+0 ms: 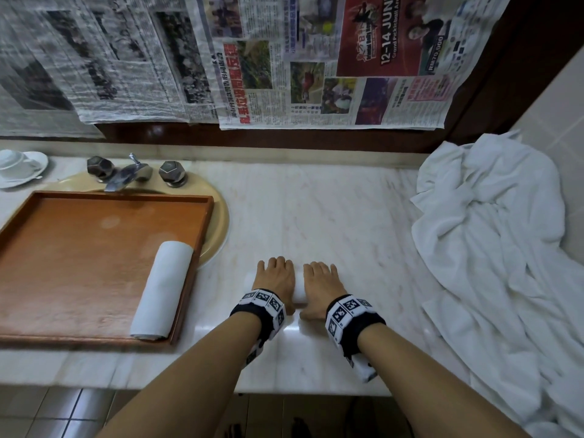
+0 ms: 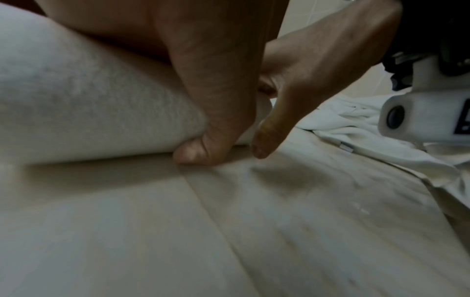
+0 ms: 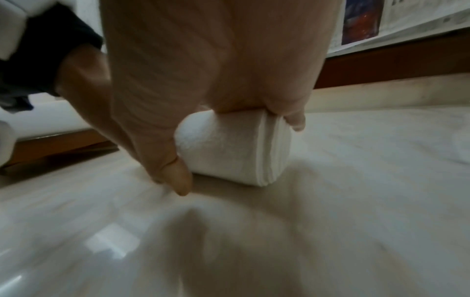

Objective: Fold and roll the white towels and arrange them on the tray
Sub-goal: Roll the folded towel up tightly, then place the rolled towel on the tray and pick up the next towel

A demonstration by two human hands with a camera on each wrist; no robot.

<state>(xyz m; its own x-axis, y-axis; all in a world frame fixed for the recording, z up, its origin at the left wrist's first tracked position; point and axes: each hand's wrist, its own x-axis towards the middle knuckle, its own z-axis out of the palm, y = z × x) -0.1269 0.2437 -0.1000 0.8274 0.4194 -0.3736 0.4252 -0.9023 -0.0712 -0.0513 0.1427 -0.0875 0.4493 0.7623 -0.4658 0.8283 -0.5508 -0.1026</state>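
A white towel rolled into a cylinder [image 1: 299, 289] lies on the marble counter [image 1: 331, 216], near its front edge. My left hand [image 1: 274, 275] grips its left part and my right hand [image 1: 319, 281] its right part, fingers curled over the top and thumbs on the near side. In the left wrist view the roll [image 2: 89, 100] fills the left, with my left thumb tucked under it. The right wrist view shows the roll's layered end [image 3: 272, 150] under my right hand [image 3: 203, 70]. A second rolled towel [image 1: 162, 289] lies along the right side of the wooden tray [image 1: 79, 248].
A loose pile of white towels [image 1: 493, 248] covers the counter's right side and hangs over its front. The tray sits over a beige sink [image 1: 219, 222] with a faucet [image 1: 126, 175]. A cup and saucer [image 1: 19, 165] stand at far left. Newspapers [image 1: 284, 58] hang on the back wall.
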